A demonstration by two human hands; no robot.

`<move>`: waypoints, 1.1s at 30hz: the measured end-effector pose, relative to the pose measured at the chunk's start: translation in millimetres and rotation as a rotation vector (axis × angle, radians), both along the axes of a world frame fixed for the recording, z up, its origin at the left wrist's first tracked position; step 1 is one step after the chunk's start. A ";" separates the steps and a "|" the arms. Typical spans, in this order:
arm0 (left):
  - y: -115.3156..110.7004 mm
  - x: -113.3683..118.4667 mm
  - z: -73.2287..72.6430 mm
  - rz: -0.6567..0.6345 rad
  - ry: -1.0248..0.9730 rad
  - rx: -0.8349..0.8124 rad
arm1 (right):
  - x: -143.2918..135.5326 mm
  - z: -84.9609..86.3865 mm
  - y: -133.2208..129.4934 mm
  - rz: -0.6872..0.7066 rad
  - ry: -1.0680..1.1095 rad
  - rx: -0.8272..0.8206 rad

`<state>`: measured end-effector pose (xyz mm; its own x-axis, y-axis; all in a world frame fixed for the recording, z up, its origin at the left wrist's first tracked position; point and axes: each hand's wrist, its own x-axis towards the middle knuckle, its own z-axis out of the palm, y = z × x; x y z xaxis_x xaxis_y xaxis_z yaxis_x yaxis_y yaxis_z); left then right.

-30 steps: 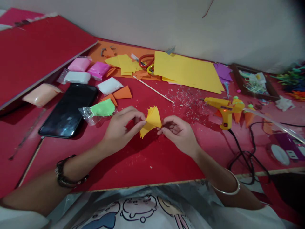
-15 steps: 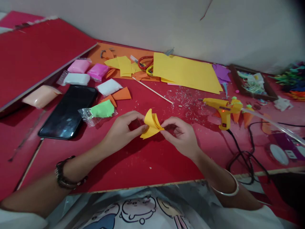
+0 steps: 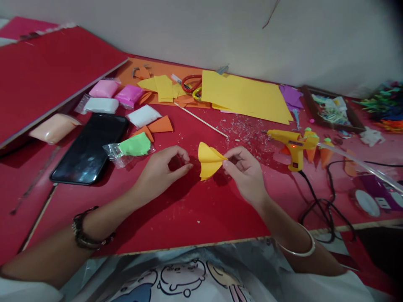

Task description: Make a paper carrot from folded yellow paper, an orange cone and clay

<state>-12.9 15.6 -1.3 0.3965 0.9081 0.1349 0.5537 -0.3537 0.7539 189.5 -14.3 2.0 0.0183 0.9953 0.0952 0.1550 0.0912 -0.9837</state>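
Observation:
A folded piece of yellow paper (image 3: 209, 161), pleated like a small fan, is pinched at its narrow right end by my right hand (image 3: 247, 176). Its wide side spreads toward the left, above the red table (image 3: 201, 222). My left hand (image 3: 165, 170) is just left of the paper, apart from it, with thumb and fingers curved and a gap between their tips. To its upper left lies a lump of green clay (image 3: 136, 144) in clear wrapping. A thin wooden stick (image 3: 203, 121) rests beyond both hands.
A yellow glue gun (image 3: 292, 144) with a lit red light stands at right, its black cable looping near the table edge. A black phone (image 3: 90, 149) and several clay packets are at left. Yellow sheets (image 3: 245, 94), red-handled scissors (image 3: 191, 84) and a brown tray (image 3: 332, 110) lie at the back.
My left hand has let go of the yellow paper. My right hand has moved it slightly right, and its wide side now fans open to the left.

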 end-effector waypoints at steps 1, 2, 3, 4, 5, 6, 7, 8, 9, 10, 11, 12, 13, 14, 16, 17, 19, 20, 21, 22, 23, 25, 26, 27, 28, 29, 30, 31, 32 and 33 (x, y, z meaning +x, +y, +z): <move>0.0 -0.6 0.6 -0.004 0.000 -0.010 | 0.2 0.0 0.7 -0.005 0.016 -0.010; -0.3 -1.1 1.4 -0.012 0.000 -0.023 | 0.3 0.0 1.1 -0.003 0.027 -0.016; -0.7 -1.7 2.3 -0.021 0.000 -0.033 | 0.3 0.0 1.2 0.003 0.032 -0.018; -1.2 -2.2 3.2 -0.032 0.002 -0.039 | 0.3 -0.1 1.1 0.012 0.031 -0.017; -1.9 -2.7 4.0 -0.039 0.002 -0.040 | 0.2 -0.2 0.8 0.024 0.022 -0.012; -2.5 -3.1 4.8 -0.049 0.002 -0.036 | 0.2 -0.3 0.2 0.038 0.005 -0.001; -3.0 -3.3 5.5 -0.052 0.002 -0.026 | 0.1 -0.4 -0.5 0.049 -0.019 0.016; -3.5 -3.4 6.1 -0.049 0.001 -0.005 | -0.1 -0.4 -1.4 0.057 -0.047 0.039; -3.9 -3.2 6.7 -0.040 -0.002 0.033 | -0.2 -0.4 -2.3 0.060 -0.076 0.066; -4.2 -2.8 7.2 -0.024 -0.010 0.087 | -0.3 -0.2 -3.2 0.057 -0.100 0.092; -4.5 -2.1 7.8 -0.006 -0.021 0.153 | -0.5 0.2 -4.0 0.047 -0.118 0.113; -4.8 -1.4 8.3 0.012 -0.034 0.222 | -0.8 0.7 -4.6 0.033 -0.129 0.130; -5.2 -0.7 8.8 0.030 -0.049 0.290 | -1.0 1.3 -4.9 0.016 -0.133 0.144; -5.7 -0.1 9.1 0.043 -0.060 0.345 | -1.2 1.9 -4.9 -0.003 -0.133 0.156; -6.7 0.1 9.1 0.027 -0.059 0.408 | -1.3 2.6 -3.9 -0.041 -0.125 0.186; -7.2 -0.2 8.7 0.000 -0.052 0.415 | -0.9 2.4 -2.8 -0.065 -0.116 0.193; -7.8 -1.2 7.3 -0.057 -0.035 0.387 | 1.2 0.6 0.2 -0.143 -0.082 0.177; -7.9 -1.7 6.3 -0.075 -0.030 0.363 | 3.0 -1.0 2.1 -0.190 -0.052 0.155; -8.0 -2.1 5.2 -0.071 -0.032 0.342 | 5.1 -2.8 4.1 -0.233 -0.012 0.127; -8.0 -2.4 4.1 -0.051 -0.041 0.317 | 7.3 -4.7 6.0 -0.267 0.034 0.098; -8.1 -2.5 3.2 -0.018 -0.065 0.288 | 9.4 -6.4 7.7 -0.288 0.077 0.076; -7.9 -2.8 2.1 0.063 -0.163 0.199 | 12.2 -8.0 9.9 -0.302 0.126 0.059; -7.6 -3.1 2.2 0.103 -0.226 0.142 | 12.7 -7.6 10.1 -0.306 0.118 0.068; -7.1 -3.6 2.7 0.138 -0.285 0.087 | 12.4 -6.4 9.6 -0.310 0.084 0.093; -6.5 -4.3 3.6 0.165 -0.328 0.045 | 11.5 -4.4 8.4 -0.311 0.027 0.137; -5.7 -5.1 4.8 0.182 -0.342 0.022 | 10.2 -1.9 6.7 -0.298 -0.049 0.196; -4.9 -6.0 6.0 0.180 -0.327 0.015 | 8.7 0.8 4.6 -0.269 -0.135 0.261; -4.0 -6.7 7.1 0.157 -0.296 0.028 | 7.2 3.6 2.2 -0.224 -0.224 0.331; -3.3 -7.0 7.7 0.119 -0.258 0.063 | 6.0 6.1 -0.1 -0.165 -0.309 0.400; -2.7 -6.9 7.7 0.076 -0.214 0.115 | 5.1 8.0 -2.2 -0.101 -0.384 0.459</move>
<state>-19.7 12.9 6.4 0.2790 0.9080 0.3127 0.4142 -0.4075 0.8138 194.7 -16.4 10.1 -0.0103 0.8459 0.5332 0.5214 0.4595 -0.7190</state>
